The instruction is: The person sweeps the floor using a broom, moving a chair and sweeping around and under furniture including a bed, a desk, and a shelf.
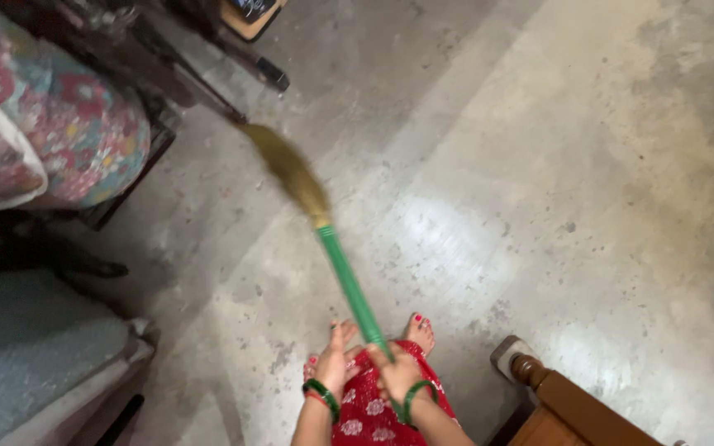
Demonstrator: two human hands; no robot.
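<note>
A grey concrete floor (539, 206) fills the view. A broom (324, 239) slants across it, bristles blurred near the flowered cushion (68, 124). The right hand (396, 373) wraps its fingers tight around the green handle. The left hand (334, 357) hangs beside it, fingers loosely spread, holding nothing.

I see a broom (336, 260) with a green handle and tan, blurred bristles, slanting up-left over the grey concrete floor (588, 182), bristle tip near dark furniture legs.
</note>
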